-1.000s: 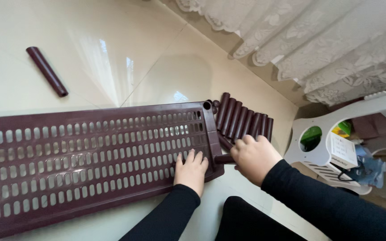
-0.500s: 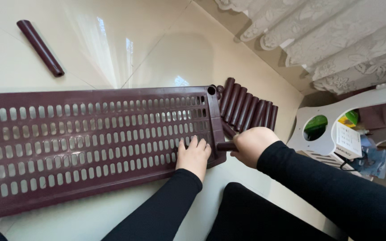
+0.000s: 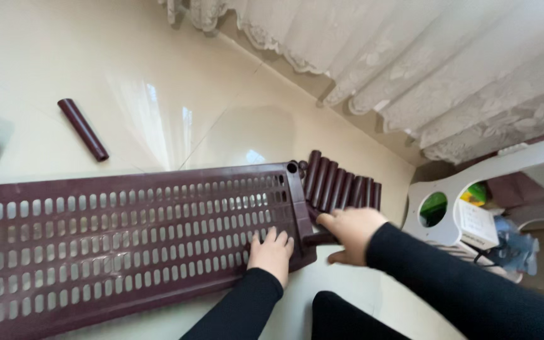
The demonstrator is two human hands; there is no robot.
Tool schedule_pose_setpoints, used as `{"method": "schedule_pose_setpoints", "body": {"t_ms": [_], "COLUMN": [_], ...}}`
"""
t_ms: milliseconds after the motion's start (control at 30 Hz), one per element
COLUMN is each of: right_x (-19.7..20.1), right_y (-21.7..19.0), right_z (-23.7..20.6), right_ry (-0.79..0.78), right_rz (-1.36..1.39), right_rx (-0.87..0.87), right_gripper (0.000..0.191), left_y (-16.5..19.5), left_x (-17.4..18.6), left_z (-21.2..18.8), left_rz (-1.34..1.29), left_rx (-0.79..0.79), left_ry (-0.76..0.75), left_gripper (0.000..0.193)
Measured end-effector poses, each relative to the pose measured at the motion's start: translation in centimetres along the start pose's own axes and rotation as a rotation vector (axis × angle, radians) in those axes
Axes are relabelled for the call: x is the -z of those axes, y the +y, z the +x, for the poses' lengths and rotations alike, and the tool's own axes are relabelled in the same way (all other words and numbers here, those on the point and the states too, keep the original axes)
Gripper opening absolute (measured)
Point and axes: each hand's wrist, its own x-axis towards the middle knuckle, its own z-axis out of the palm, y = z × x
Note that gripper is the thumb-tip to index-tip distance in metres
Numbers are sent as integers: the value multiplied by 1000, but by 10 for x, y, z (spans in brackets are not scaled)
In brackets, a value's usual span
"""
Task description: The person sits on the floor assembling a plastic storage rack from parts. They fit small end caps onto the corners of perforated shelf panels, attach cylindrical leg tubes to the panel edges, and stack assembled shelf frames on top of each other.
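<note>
Left hand (image 3: pixel 272 252) lying flat, fingers spread, pressing near corner of maroon slotted shelf panel (image 3: pixel 127 233) on glossy floor (image 3: pixel 158 82). Right hand (image 3: pixel 351 233) curling around short maroon tube (image 3: pixel 318 238) at panel's end; grip partly blurred, probably closing on it. Just beyond, row of maroon tubes (image 3: pixel 341 187) lying side by side. Farther left, single tube (image 3: pixel 83 129) lying apart. White plastic rack (image 3: pixel 473 208) sitting right, lace curtain (image 3: pixel 410 63) hanging behind.

We see our left hand (image 3: pixel 272 253) pressing flat on the slotted maroon shelf (image 3: pixel 121 233) near its corner. Our right hand (image 3: pixel 352 232) grips a tube (image 3: pixel 320 238) at that corner, beside a row of tubes (image 3: pixel 341 187) on the floor (image 3: pixel 158 82).
</note>
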Motion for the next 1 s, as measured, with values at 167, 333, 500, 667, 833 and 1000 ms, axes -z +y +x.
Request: {"method": "schedule_pose_setpoints", "body": {"t_ms": [167,333,500,667,833,1000], "right_x": [-12,-33,-43,-43,-42,-45], "right_y": [16,21,17,10,6,3], "right_z": [-5,4,-1,1,1,1], "right_ry": [86,163,246,212,250,212], "right_rz": [-216,-114,32,55,65,68], "right_rx": [219,207,148,88,105,72], "right_gripper": [49,44,40,39,39,43], "left_y": [0,0,-3,-6,-9,-16], "left_x": [0,6,7,6,19,50], "left_z": [-5,-4,-6,-8,-11,-7], "left_rz": [-15,15,29,38,15,-83], "left_rx": [-2,9,-1,-2,-20,13], "left_ry": [90,10,53,18,-52,-316], "left_gripper": [47,48,48,52,65,80]}}
